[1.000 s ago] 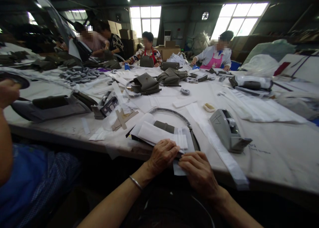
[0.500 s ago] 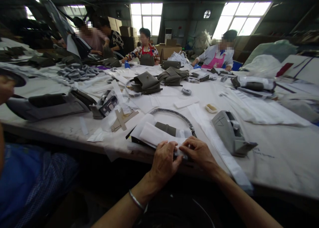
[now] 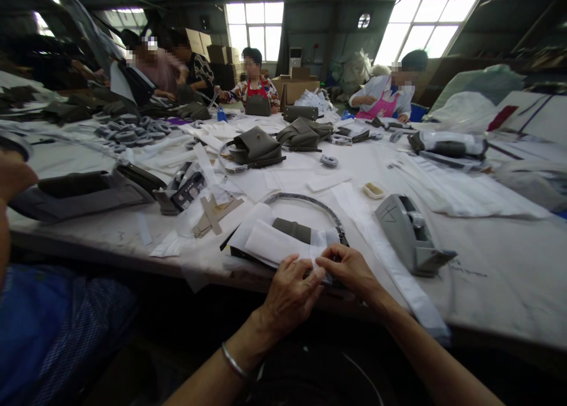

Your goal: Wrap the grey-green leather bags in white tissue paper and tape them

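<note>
A dark olive handbag (image 3: 291, 229) lies at the table's near edge, partly covered by sheets of white wrapping paper (image 3: 270, 242). Its handle (image 3: 305, 199), wound in a translucent wrap, arches over the far side. My left hand (image 3: 292, 291) has its fingers bent over the near edge of the paper, thumb and fingertips pressed together there. Close beside it, my right hand (image 3: 352, 270) pinches the right end of the paper between thumb and forefinger. The two sets of fingertips almost touch. The bag's near lower side is hidden behind my hands.
To the right stands a grey bag-shaped form (image 3: 403, 234) beside a long white strip (image 3: 390, 258). A small dish (image 3: 374, 190) sits beyond. Cardboard strips (image 3: 215, 216) and a box (image 3: 181, 190) lie left. A co-worker's hand (image 3: 15, 178) is at far left; other people sit across the table.
My fingertips have drawn closer together at the paper's right end, and my left thumb has turned inward. Across the table, a person in a pink apron has raised one arm.
</note>
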`<state>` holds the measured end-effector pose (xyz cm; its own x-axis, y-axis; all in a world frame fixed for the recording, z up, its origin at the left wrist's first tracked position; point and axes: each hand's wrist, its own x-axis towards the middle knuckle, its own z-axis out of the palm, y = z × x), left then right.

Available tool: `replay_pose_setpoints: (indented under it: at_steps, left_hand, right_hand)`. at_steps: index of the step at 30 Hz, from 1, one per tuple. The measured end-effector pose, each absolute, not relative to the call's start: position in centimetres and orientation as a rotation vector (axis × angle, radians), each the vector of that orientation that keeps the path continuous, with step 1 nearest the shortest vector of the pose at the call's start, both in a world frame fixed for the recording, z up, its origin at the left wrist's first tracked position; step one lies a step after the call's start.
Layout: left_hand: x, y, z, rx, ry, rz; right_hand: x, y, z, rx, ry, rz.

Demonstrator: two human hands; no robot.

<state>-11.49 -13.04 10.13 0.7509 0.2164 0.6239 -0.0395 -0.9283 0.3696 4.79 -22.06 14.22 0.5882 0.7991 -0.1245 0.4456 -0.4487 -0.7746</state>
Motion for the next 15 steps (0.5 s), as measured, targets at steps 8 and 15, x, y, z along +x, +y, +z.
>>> replay_pose_setpoints:
  at_steps: [8,15]
  left_hand:
    - [-11.6,-13.3,9.4,2.732,0.075,0.915]
    - [-11.1,-13.7,9.3,2.718,0.165,0.943]
  right_hand:
    - [5.1,-21.8,13.3,-2.148,-1.007,0.611]
    - [6.2,-22.8,15.7,-2.148,-0.949,0.338]
